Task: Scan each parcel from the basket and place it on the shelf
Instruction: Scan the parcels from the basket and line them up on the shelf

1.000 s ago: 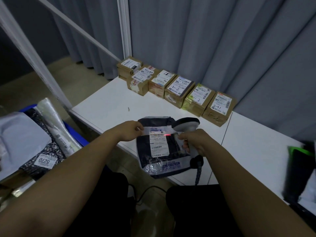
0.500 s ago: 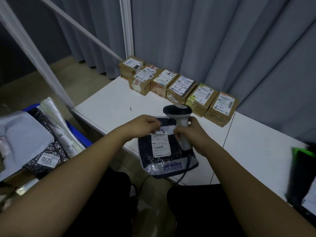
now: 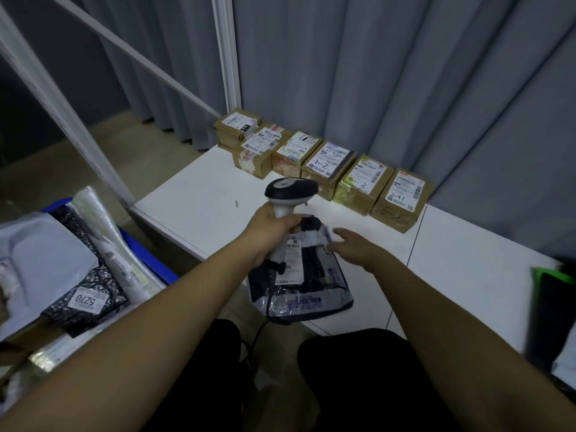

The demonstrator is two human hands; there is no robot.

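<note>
At lower left your blue plastic basket (image 3: pixel 146 260) still holds at least three soft bagged parcels, so most scanning is left. At centre your left hand (image 3: pixel 268 229) grips the grey handheld scanner (image 3: pixel 288 194) while your right hand (image 3: pixel 352 249), fingers spread, touches the dark plastic-bagged parcel (image 3: pixel 307 275) on the white table (image 3: pixel 199 198). Seven brown cardboard boxes (image 3: pixel 330 165) line its upper edge.

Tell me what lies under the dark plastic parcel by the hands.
The dark plastic parcel lies on the white table, its near end overhanging the edge. Anything beneath it is covered.
</note>
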